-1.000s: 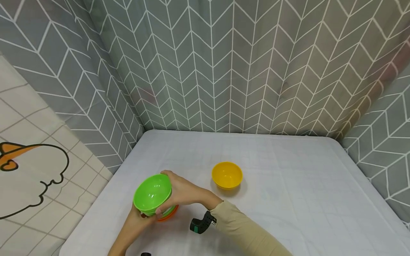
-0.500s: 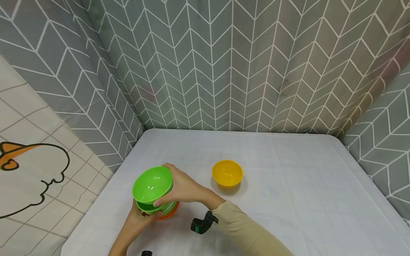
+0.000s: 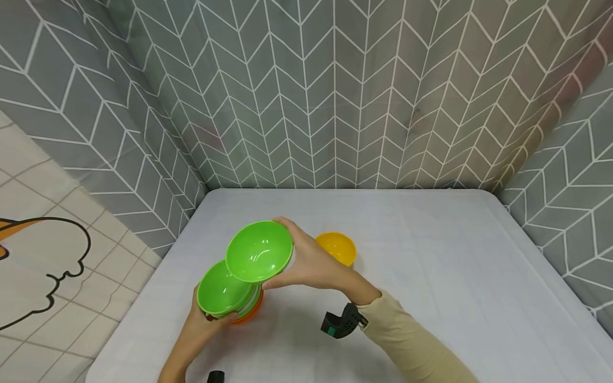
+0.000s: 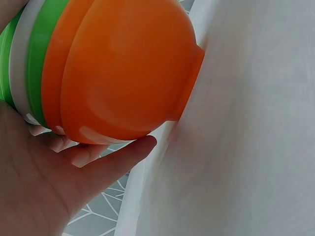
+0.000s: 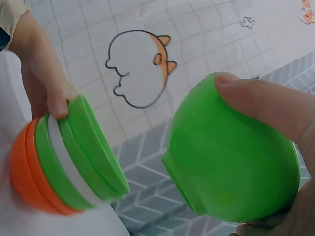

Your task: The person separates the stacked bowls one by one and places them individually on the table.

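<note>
My right hand grips a single green bowl by its side, its hollow facing up toward the head camera. In the right wrist view that bowl is apart from the stack, thumb and fingers on opposite sides. My left hand holds a tilted stack of nested bowls, a green one on top. The right wrist view shows green, white, green and orange layers in the stack. Seen from the left wrist, the outermost orange bowl has its foot close to the white tabletop.
A yellow bowl stands on the white-covered table, partly behind my right hand in the head view. A small black object shows at the near edge. Grey patterned curtains enclose the table's back and sides.
My right hand has lifted the top green bowl out of the stack and moved it up and to the right. My left hand keeps its hold on the remaining bowls.
</note>
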A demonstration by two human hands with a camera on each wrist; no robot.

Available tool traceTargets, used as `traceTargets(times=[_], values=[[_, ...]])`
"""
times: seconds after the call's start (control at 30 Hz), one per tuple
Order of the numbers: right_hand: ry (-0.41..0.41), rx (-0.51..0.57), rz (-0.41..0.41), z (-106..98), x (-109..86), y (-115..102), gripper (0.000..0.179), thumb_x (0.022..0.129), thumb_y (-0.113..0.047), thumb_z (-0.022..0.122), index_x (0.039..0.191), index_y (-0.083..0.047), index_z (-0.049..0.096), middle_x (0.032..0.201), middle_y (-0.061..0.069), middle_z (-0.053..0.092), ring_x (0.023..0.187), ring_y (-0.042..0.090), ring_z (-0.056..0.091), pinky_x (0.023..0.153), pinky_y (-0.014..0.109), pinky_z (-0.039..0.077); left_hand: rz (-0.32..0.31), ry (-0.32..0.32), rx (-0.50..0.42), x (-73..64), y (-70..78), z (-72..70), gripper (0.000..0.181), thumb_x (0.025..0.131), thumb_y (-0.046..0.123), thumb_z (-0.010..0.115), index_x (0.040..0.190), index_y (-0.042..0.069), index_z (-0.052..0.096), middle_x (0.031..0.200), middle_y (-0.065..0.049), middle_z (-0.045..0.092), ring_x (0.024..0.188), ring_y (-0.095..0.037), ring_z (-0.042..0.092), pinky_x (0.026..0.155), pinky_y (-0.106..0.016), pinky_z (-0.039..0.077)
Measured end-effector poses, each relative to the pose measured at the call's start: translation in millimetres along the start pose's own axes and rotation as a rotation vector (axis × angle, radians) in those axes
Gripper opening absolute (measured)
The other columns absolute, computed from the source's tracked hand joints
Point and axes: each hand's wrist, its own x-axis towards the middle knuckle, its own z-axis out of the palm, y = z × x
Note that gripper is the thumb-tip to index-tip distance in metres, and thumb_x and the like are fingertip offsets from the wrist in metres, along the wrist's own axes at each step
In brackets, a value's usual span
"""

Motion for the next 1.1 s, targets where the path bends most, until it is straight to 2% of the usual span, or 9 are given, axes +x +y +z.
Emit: traceTargets(times=[0.13,0.3,0.47,0.57,0.67,0.8,0.93,1.1], values=[[0.064,-0.046,0.079,-14.5,-20.7,-1.0,0.105,0.061,-0.018,0.093,0.145,-0.02,0.031,0.135,-0.006,0.046,0.119,0.014,0.047,0.096,0.036,0.045,0.003,0.003,-0.029,-0.1,0.1,0.2,0.101,0.074,0.008,0.083,0.148,0.008,0.015,0.14,-0.018,0.039,0.112,0.001,0.041,0.088,-0.012,0.038],[0.119,-0.084,0.135,-25.8,-45.0,2.1,0.109,0.061,-0.02,0.094,0.148,-0.022,0.028,0.139,-0.006,0.039,0.123,0.017,0.042,0.096,0.043,0.043,0.008,0.004,-0.041,0.3,-0.1,-1.3,0.101,0.074,0.006,0.083,0.148,0.008,0.014,0.14,-0.018,0.038,0.112,0.002,0.04,0.087,-0.008,0.036],[0.147,-0.109,0.144,-32.7,-69.4,15.3,0.108,0.059,-0.022,0.094,0.146,-0.022,0.03,0.14,-0.005,0.039,0.123,0.019,0.043,0.096,0.046,0.042,-0.01,-0.013,-0.04,1.8,0.5,-0.7,0.102,0.075,0.008,0.083,0.149,0.009,0.013,0.142,-0.018,0.036,0.12,-0.012,0.04,0.087,-0.009,0.035],[0.159,-0.141,0.176,-34.2,-83.8,24.4,0.108,0.059,-0.027,0.094,0.146,-0.018,0.031,0.138,0.001,0.04,0.121,0.022,0.046,0.096,0.05,0.042,-0.02,-0.02,-0.046,2.4,0.7,-0.6,0.104,0.075,0.008,0.082,0.15,0.01,0.011,0.144,-0.019,0.034,0.126,-0.025,0.036,0.088,-0.008,0.033],[0.174,-0.174,0.221,-34.1,-94.8,31.3,0.109,0.059,-0.031,0.094,0.147,-0.015,0.03,0.139,0.005,0.04,0.121,0.025,0.046,0.097,0.054,0.039,-0.024,-0.017,-0.05,2.2,0.9,-1.4,0.104,0.075,0.007,0.082,0.15,0.009,0.01,0.144,-0.02,0.033,0.128,-0.03,0.035,0.088,-0.007,0.032],[0.191,-0.197,0.249,-32.1,-105.5,38.0,0.111,0.057,-0.035,0.094,0.147,-0.016,0.031,0.14,0.002,0.037,0.122,0.025,0.044,0.1,0.056,0.035,-0.019,-0.012,-0.046,2.5,0.9,-1.9,0.104,0.074,0.007,0.082,0.15,0.008,0.01,0.144,-0.021,0.033,0.127,-0.03,0.035,0.088,-0.006,0.032],[0.174,-0.187,0.26,-28.1,-117.3,44.1,0.11,0.057,-0.038,0.094,0.146,-0.017,0.033,0.138,0.003,0.035,0.122,0.026,0.043,0.099,0.058,0.034,-0.024,-0.022,-0.055,2.8,0.8,-1.2,0.105,0.074,0.007,0.082,0.15,0.008,0.01,0.145,-0.021,0.032,0.129,-0.03,0.033,0.089,-0.006,0.03],[0.151,-0.166,0.268,-24.4,-129.5,56.7,0.106,0.059,-0.036,0.093,0.146,-0.02,0.034,0.138,0.005,0.036,0.122,0.028,0.043,0.099,0.061,0.034,-0.031,-0.02,-0.056,2.8,0.0,-0.2,0.104,0.075,0.007,0.082,0.15,0.01,0.01,0.144,-0.019,0.033,0.125,-0.022,0.035,0.089,-0.007,0.032]])
